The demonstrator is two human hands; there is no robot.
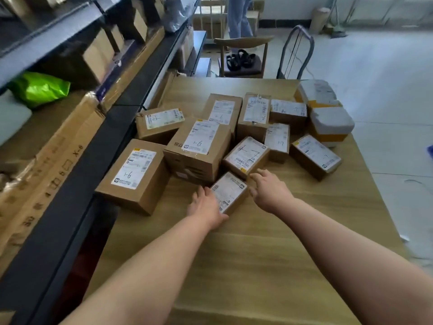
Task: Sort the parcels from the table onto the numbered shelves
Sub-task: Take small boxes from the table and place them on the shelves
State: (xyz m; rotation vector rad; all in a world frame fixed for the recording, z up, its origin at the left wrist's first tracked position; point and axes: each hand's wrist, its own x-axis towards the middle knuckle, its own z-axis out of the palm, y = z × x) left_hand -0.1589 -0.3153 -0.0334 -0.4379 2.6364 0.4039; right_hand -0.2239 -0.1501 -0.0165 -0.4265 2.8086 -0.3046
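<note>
Bright daylight from top right, floor washed out w/ glare; surface evenly lit, only soft short shadows under parcels. Shelves at left much dimmer, esp. lower bays, nearly black. Wide-angle bend at edges; whole pic slightly soft, label text blurry, corners smeared.
</note>
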